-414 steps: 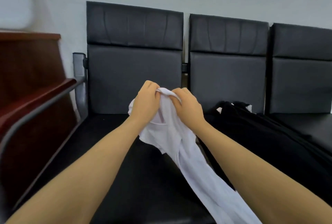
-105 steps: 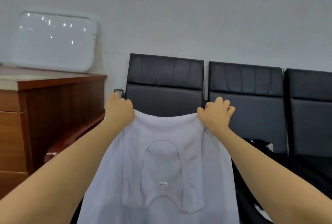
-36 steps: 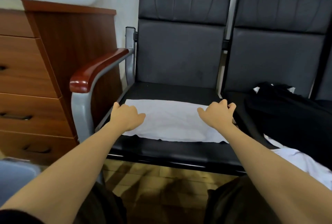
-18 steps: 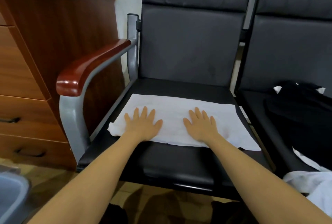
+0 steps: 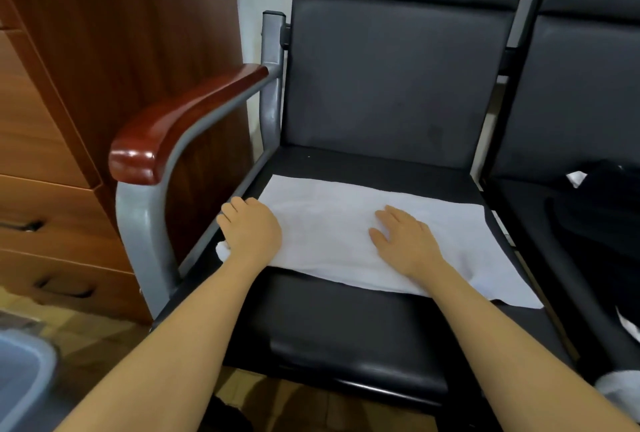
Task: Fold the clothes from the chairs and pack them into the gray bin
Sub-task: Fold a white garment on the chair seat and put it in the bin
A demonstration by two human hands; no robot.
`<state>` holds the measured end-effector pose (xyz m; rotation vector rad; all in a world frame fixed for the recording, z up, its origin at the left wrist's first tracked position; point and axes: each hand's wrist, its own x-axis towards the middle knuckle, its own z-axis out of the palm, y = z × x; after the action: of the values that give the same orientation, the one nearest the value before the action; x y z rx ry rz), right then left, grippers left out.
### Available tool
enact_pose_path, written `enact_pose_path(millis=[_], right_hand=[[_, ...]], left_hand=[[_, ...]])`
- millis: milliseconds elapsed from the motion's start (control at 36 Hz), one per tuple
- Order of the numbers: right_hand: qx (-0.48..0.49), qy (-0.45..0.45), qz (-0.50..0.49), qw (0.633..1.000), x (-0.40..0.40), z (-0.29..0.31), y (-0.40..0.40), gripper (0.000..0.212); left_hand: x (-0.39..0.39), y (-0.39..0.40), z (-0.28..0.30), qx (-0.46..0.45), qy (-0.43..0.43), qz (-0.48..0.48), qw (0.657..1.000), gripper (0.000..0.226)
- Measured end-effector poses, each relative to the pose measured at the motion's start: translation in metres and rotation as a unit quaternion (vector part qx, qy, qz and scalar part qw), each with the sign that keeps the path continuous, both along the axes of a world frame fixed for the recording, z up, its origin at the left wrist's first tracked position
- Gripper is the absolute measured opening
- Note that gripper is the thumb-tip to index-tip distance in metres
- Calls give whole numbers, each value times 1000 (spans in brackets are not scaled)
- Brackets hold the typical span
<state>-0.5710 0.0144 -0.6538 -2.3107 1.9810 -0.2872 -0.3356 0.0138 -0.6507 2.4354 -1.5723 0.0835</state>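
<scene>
White garment flat, long axis left-right.

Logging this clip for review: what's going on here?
A person is folding a white shirt laid flat on a black chair. The right hand presses it flat; the left hand curls over its left edge. Dark clothes wait on the next seat, and the gray bin sits on the floor, lower left.
</scene>
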Motion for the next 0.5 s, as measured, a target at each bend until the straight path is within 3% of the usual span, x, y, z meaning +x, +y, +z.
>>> enact_pose_path(millis=[222,333,417,500], right_hand=[[65,19,8,998,9,0,2,57],[29,-80,6,996,21,0,2,51],[-22,-192,-25,981,21,5,4,38],[-47,-172,-25,984,9,8,11,38]], left_hand=[[4,7,8,-43,4,-63,997,30],[2,12,18,-101,51,-108,988,50],[-6,14,25,-102,33,-171,979,45],[-19,12,32,-95,33,-199,975,41]])
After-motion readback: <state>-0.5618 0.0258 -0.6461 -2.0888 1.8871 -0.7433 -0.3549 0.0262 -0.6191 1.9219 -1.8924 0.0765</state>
